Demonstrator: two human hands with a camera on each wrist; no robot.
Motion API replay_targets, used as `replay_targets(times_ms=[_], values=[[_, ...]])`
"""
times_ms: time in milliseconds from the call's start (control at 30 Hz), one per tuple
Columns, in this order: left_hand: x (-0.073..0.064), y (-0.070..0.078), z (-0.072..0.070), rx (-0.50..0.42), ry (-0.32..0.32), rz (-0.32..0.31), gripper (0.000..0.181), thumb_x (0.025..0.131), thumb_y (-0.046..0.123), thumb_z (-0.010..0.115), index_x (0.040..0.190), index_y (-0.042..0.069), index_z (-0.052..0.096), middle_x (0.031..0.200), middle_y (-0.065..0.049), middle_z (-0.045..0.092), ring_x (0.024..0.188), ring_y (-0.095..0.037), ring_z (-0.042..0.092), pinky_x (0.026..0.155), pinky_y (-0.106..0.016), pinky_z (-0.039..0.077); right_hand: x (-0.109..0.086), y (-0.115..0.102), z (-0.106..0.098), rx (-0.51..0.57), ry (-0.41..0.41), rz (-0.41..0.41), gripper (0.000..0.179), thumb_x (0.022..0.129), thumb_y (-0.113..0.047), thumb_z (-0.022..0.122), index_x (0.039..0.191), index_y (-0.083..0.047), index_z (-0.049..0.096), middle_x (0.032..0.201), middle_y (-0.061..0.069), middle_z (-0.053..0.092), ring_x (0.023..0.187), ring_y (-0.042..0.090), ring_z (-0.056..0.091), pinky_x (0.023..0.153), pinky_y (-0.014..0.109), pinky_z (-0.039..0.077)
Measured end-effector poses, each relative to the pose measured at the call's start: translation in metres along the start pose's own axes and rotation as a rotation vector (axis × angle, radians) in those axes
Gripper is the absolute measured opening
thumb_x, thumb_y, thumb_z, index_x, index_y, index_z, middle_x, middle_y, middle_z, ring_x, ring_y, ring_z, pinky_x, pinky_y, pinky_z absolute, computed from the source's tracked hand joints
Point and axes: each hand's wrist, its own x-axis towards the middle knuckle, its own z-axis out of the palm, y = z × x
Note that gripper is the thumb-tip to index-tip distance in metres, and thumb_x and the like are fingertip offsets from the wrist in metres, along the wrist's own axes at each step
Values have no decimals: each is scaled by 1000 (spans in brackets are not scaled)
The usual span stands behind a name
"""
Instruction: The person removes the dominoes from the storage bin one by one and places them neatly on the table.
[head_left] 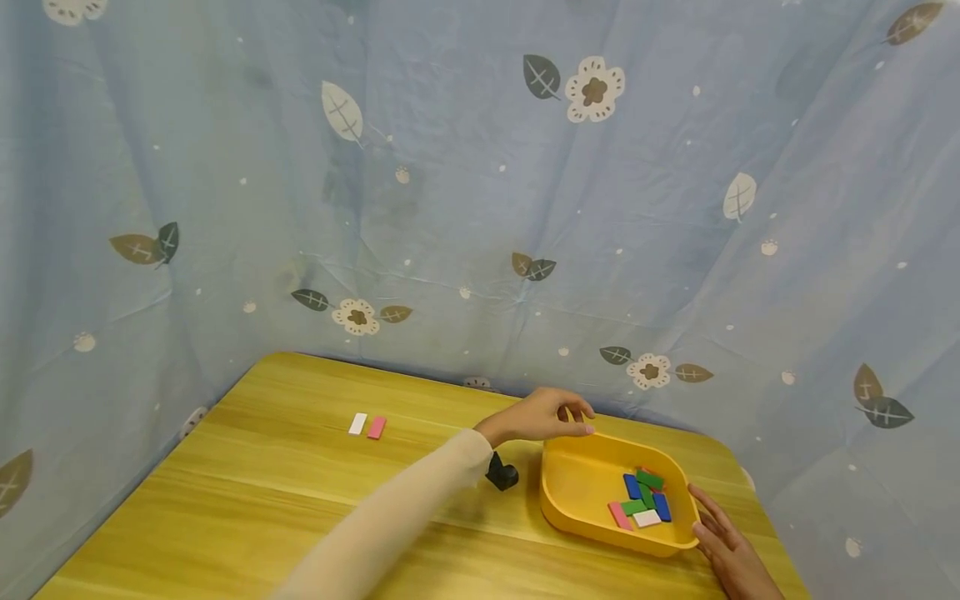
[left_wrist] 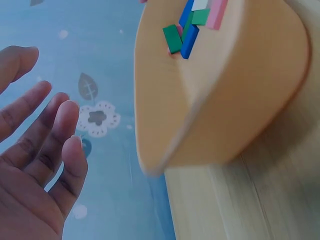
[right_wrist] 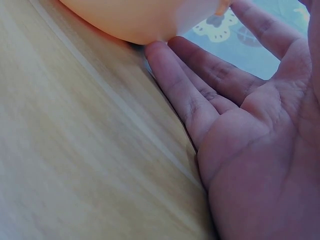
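Note:
A yellow plastic tray (head_left: 592, 527) sits at the right of the table, with several small coloured blocks in its right half; they are green, blue, pink, red and white, among them a white block (head_left: 647, 518). My left hand (head_left: 542, 415) hovers by the tray's far left corner, its fingers loosely bent and holding nothing. Seen from the left wrist, that hand (left_wrist: 37, 170) is apart from the tray wall (left_wrist: 265, 95). At the tray's right end, my right hand (head_left: 731, 546) touches the outer side with extended fingers, as the right wrist view shows its fingertips (right_wrist: 159, 52) against the wall.
A white block (head_left: 357, 423) and a pink block (head_left: 377, 427) lie side by side on the wooden table (head_left: 247, 492), toward the far left. A small black object (head_left: 502, 473) stands left of the tray, near the left sleeve. Behind the table hangs a blue patterned curtain (head_left: 465, 200).

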Motion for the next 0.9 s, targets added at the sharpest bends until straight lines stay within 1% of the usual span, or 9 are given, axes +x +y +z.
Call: replay_targets(times_ms=[200,300,400,467,600,633,733,833,900], values=[[16,3,16,-38,-9,-8,29,102,32,68,124,14,70,101,10,69,89,-5,65,80,-18,52,-2,2,-3,24,-30,-46,63,113,-26,45,166,-13,14,132,-30,48,115,-12,54,90,24,53],[23,3,25,-38,-25,-2,29,102,32,68,123,13,71,100,10,68,88,-4,64,80,-18,52,-2,3,-3,31,-29,-54,63,113,-25,45,166,-13,14,130,-32,49,115,-11,55,90,24,54],[28,4,33,-30,-36,0,31,102,33,67,124,10,70,99,10,67,88,-4,64,80,-17,51,-2,3,0,16,-9,-41,63,112,-27,46,166,-14,16,135,-22,47,115,-9,56,90,25,54],[30,4,38,-24,-37,-8,32,102,33,67,124,9,70,99,10,67,88,-4,64,80,-17,51,-2,3,3,4,11,-23,63,112,-29,48,166,-15,18,141,-11,44,115,-9,56,90,25,54],[35,5,47,-2,-46,-31,34,101,34,68,125,9,71,98,11,68,88,-2,62,82,-17,51,-1,2,6,-14,29,4,65,111,-32,50,165,-15,19,154,14,32,114,-12,54,91,23,53],[36,6,50,7,-48,-35,34,101,34,69,125,9,71,98,11,68,88,-1,62,85,-18,49,-1,2,6,-17,33,7,65,111,-32,50,165,-15,19,156,17,29,113,-13,54,90,22,53],[42,8,56,23,-52,-36,34,101,34,69,125,10,71,97,11,69,88,1,62,88,-18,48,-1,2,5,-21,36,7,66,111,-33,49,166,-15,18,159,21,24,113,-14,53,90,21,52],[47,9,61,24,-53,-32,31,100,33,70,123,12,71,96,11,69,86,1,62,85,-17,49,-1,2,4,-20,43,-2,65,111,-32,50,166,-16,19,159,22,24,113,-13,53,90,22,53],[48,8,64,13,-63,-35,30,100,33,70,122,12,71,96,11,69,85,0,62,79,-16,50,-1,2,4,-16,32,0,65,111,-32,50,166,-17,19,160,24,24,113,-12,54,90,22,53]])
